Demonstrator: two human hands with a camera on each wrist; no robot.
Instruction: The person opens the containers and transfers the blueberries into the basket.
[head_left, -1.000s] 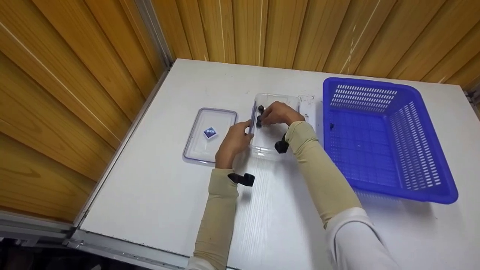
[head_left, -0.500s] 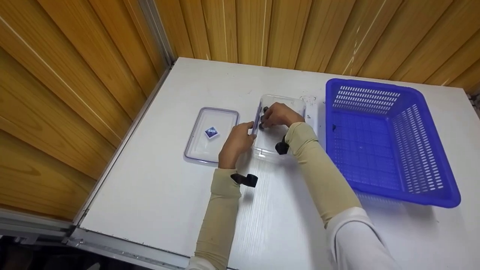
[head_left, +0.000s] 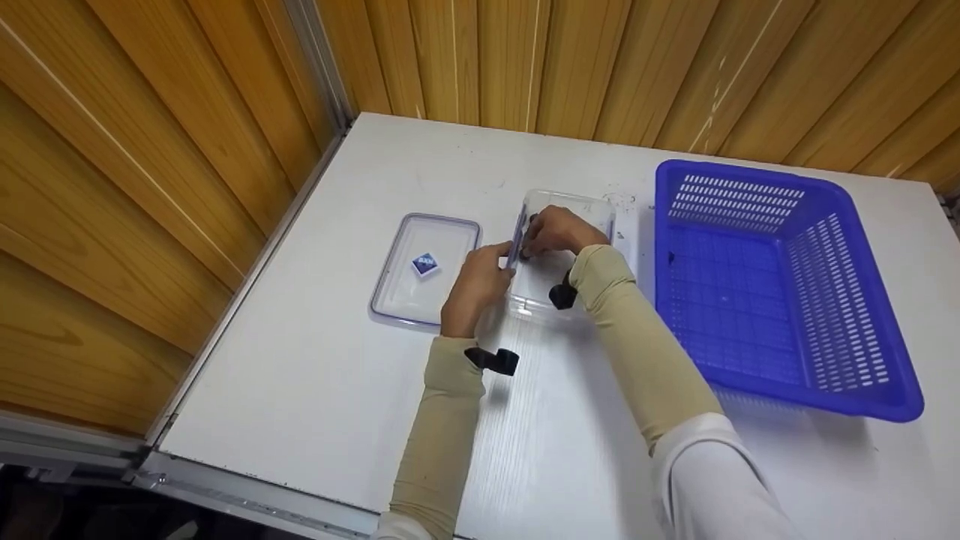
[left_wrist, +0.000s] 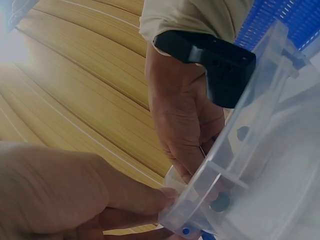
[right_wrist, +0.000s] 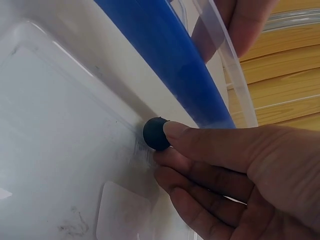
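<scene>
A clear plastic box [head_left: 551,300] stands uncovered on the white table. My left hand [head_left: 478,285] pinches its left side between thumb and fingers; the left wrist view shows the thumb [left_wrist: 168,194] on the clear edge. Reaching inside, my right hand [head_left: 559,229] pinches a small dark round piece [right_wrist: 156,133] between thumb and fingertips, low beside the wall. Its exact kind cannot be told. Another dark piece [head_left: 533,218] shows past the right knuckles. A blue strip [right_wrist: 175,65] runs along that side in the right wrist view. The right hand hides part of the box floor.
Left of the box lies a clear lid [head_left: 394,300] with a purple-blue rim, bearing a small white piece with a blue diamond label [head_left: 424,264]. A large blue plastic basket [head_left: 900,409] stands at right with a small dark thing [head_left: 671,258] inside. Wood-panelled walls border the table.
The box and left hand appear slightly further right, partly from the head camera shifting. My right hand stays in the box on the dark piece and now covers more of the dark pieces.
</scene>
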